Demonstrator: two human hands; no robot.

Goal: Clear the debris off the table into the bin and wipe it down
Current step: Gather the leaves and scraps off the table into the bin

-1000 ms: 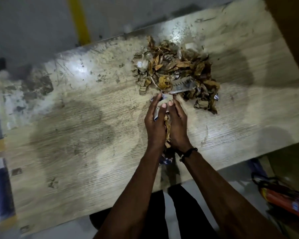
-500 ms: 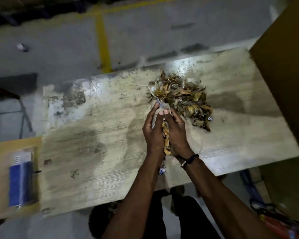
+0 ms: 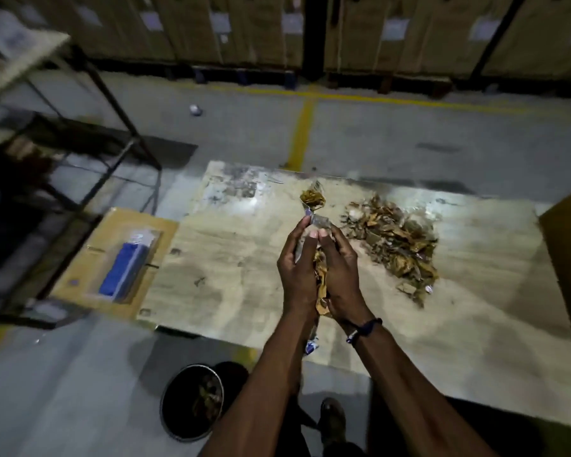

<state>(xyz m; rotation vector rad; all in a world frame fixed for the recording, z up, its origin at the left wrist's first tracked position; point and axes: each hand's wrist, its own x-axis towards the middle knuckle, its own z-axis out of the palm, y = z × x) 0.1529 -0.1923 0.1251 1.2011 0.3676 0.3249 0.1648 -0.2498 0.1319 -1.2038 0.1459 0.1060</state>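
**Cupped load lifted, bin waiting below**

Together, the left hand (image 3: 297,268) and right hand (image 3: 340,272) press palm to palm around a scoop of debris (image 3: 320,282), fingertips meeting at the top; pressing from both sides is likely the only way to keep such loose, flaky scraps from spilling. Dry brown leaf fragments show in the gap between the palms, a crinkled clear wrapper (image 3: 318,222) pokes out above the fingertips with a tuft of leaf bits at its tip, and a scrap of printed foil (image 3: 311,347) hangs beneath the wrists. A dark cord bracelet (image 3: 363,329) circles the right wrist.

Just right of the hands, the remaining pile (image 3: 393,242) of curled, brittle leaves and paper scraps lies on the bench (image 3: 244,268), a pale, wood-grained top, scuffed, stained and glossy under the light. Off the bench's near edge, on the floor to the left of the arms, stands the round dark bin (image 3: 192,402), already holding some leaves. Beyond the bench's left end a blue pack (image 3: 126,265) lies on a cardboard box (image 3: 80,268).
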